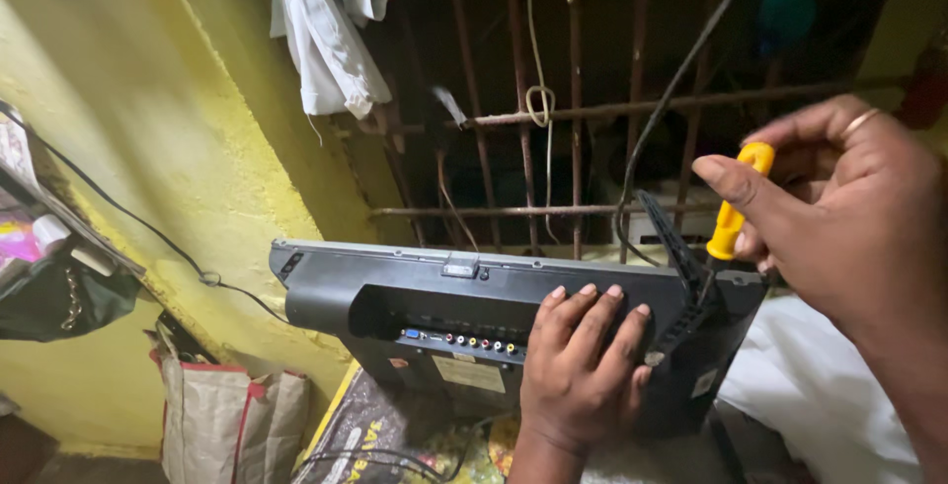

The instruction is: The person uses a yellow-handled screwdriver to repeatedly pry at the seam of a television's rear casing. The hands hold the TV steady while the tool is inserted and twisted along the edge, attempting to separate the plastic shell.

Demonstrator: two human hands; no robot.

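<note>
Screwdriver at the television's back

My left hand (581,365) lies flat on the black television (415,311); my right hand (839,207) pinches a yellow-handled screwdriver (736,205).

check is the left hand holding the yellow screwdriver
No, the left hand lies flat on the black monitor back; the right hand grips the yellow-handled screwdriver.
</note>
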